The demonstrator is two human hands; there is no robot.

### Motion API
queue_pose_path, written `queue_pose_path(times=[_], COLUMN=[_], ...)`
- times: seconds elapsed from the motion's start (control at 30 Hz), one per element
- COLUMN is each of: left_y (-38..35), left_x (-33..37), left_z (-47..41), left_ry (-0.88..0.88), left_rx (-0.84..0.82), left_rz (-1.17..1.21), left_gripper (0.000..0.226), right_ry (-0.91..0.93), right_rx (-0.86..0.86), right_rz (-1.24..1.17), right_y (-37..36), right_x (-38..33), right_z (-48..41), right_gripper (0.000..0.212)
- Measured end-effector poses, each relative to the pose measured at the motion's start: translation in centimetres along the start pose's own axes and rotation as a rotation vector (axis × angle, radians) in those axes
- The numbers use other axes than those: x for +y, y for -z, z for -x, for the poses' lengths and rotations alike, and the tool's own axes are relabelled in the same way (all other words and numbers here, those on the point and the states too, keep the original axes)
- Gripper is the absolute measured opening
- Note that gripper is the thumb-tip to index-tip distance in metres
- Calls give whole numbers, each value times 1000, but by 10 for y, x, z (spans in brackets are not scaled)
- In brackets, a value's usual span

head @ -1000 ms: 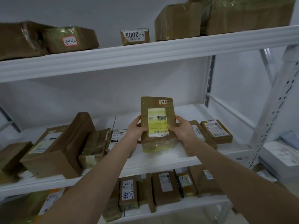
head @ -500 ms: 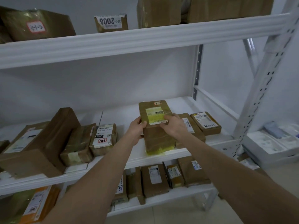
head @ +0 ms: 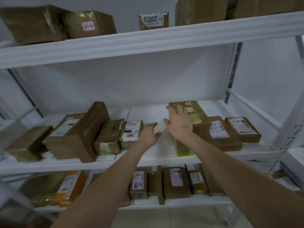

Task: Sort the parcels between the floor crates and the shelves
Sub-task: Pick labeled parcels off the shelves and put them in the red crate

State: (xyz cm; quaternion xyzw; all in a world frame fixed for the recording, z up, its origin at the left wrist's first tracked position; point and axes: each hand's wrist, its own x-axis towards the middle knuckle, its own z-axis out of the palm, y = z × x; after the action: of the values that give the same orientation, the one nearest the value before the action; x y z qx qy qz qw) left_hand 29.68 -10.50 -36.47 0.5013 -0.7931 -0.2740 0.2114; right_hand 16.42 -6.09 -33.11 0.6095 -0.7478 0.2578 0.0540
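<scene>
The right hand [head: 178,124] hides the left half of the yellow-labelled parcel [head: 195,112], so whether they touch cannot be told. The parcel's near end, at 5 o'clock from the hand, is smeared. At 1 o'clock the top-shelf boxes [head: 202,10] are cut by the upper edge. At 8 o'clock the orange parcel [head: 74,193] is blurred, its print unreadable.

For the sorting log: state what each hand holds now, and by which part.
Nothing is held. The left hand and right hand are both open; the right is spread before the yellow-labelled parcel on the middle shelf.

Glossy taped cardboard parcel [head: 195,109]; white-painted metal shelf [head: 148,159]
</scene>
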Motion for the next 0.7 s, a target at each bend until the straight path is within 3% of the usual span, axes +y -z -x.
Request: queue_pose_path(times=[0.13, 0.37, 0.47, 0.57, 0.7], left_y=[43, 87, 90, 91, 88], left_x=[-57, -139, -158, -170, -172], left_z=[3, -5, -12, -21, -26], left_ry=[45, 105, 96, 103, 133], left_rx=[128, 31, -7, -43, -107], left_rz=[-173, -261, -301, -327, -396], left_gripper=[47, 48, 51, 52, 37], right_ry=[132, -13, -17, -42, -99], right_rx=[-103, -527, -529, -509, -492], right_rz=[-9, 20, 92, 177, 187], right_y=[-42, -121, -143, -155, -155], right_x=[-46, -106, -123, -127, -126], right_z=[-1, -3, -6, -7, -7], right_gripper=[62, 94, 89, 68, 57])
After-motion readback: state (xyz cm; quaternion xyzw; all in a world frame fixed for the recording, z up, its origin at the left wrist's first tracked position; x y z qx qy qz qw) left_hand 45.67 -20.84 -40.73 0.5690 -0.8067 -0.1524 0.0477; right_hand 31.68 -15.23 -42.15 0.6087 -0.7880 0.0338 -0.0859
